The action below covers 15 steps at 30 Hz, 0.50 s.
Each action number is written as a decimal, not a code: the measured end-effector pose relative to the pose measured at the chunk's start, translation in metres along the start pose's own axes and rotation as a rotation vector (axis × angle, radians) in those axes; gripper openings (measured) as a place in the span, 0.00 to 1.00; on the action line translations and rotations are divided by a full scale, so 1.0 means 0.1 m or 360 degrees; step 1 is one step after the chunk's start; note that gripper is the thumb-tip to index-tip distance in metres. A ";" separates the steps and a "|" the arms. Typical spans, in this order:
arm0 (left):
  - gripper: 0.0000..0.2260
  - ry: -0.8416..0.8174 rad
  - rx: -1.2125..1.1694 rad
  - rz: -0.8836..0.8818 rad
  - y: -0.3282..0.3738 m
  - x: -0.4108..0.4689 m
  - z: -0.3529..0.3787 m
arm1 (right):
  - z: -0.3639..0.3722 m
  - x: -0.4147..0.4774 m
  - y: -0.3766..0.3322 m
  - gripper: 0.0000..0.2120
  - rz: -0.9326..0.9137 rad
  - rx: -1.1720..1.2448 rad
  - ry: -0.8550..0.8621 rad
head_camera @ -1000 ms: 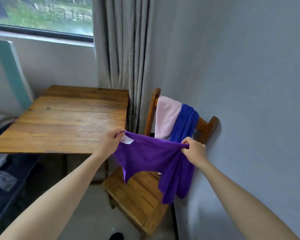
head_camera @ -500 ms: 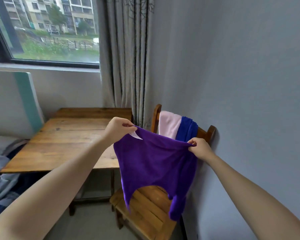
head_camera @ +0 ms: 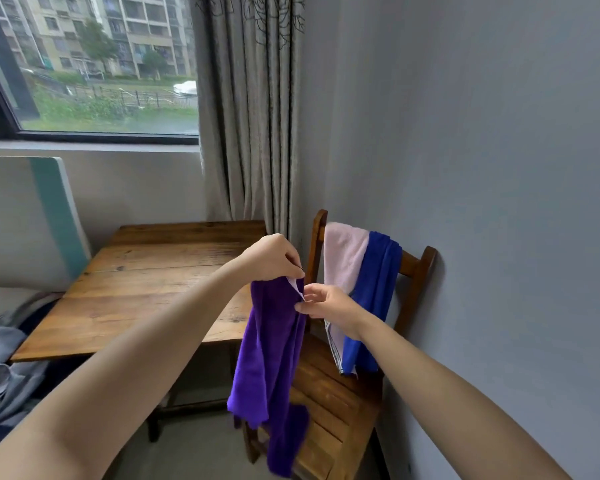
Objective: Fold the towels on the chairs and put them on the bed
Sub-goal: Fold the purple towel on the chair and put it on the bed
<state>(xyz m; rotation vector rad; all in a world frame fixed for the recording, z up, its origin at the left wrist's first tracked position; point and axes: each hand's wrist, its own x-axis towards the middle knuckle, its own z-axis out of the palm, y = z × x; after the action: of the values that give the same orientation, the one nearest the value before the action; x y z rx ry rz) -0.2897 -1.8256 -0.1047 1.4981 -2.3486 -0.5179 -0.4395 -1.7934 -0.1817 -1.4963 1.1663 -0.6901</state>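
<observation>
2 hands (head_camera: 274, 256) (head_camera: 329, 304) pinching purple towel (head_camera: 267, 358), chair (head_camera: 329, 403) behind

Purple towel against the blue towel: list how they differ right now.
Hold: the purple towel is pinched at its top by the left hand and right hand; the blue towel is untouched, draped over the chair back.
Colour: the purple towel is violet, the blue towel royal blue.
Neighbours: the purple towel hangs alone; the blue towel lies against a pink towel.
Shared: both hang limp.
</observation>
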 end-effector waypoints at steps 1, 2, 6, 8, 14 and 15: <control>0.06 -0.0017 -0.0012 -0.0008 -0.03 -0.03 -0.03 | 0.07 0.02 0.00 0.08 -0.0025 0.0040 -0.0004; 0.06 -0.0032 -0.0038 -0.0018 -0.07 -0.06 -0.05 | 0.12 0.04 -0.01 0.05 -0.0053 0.0066 0.0004; 0.08 0.0059 -0.0274 -0.0158 -0.33 -0.22 -0.12 | 0.22 0.13 -0.12 0.03 -0.0127 0.0181 0.0087; 0.15 0.0154 -0.0597 -0.0284 -0.52 -0.34 -0.06 | 0.22 0.19 -0.21 0.04 -0.0152 0.0332 0.0147; 0.27 0.0357 -0.1322 -0.0649 -0.72 -0.65 0.56 | 0.25 0.32 -0.49 0.02 -0.0278 0.0216 0.0344; 0.24 0.0335 -0.1456 -0.0676 -0.69 -0.68 0.65 | 0.27 0.33 -0.52 0.02 -0.0314 0.0175 0.0356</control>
<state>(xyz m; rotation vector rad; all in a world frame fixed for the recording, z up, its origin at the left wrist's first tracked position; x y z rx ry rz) -0.2354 -1.7816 -0.1983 1.4414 -1.2909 -1.2451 -0.3880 -1.8161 -0.1445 -1.4807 1.1351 -1.0619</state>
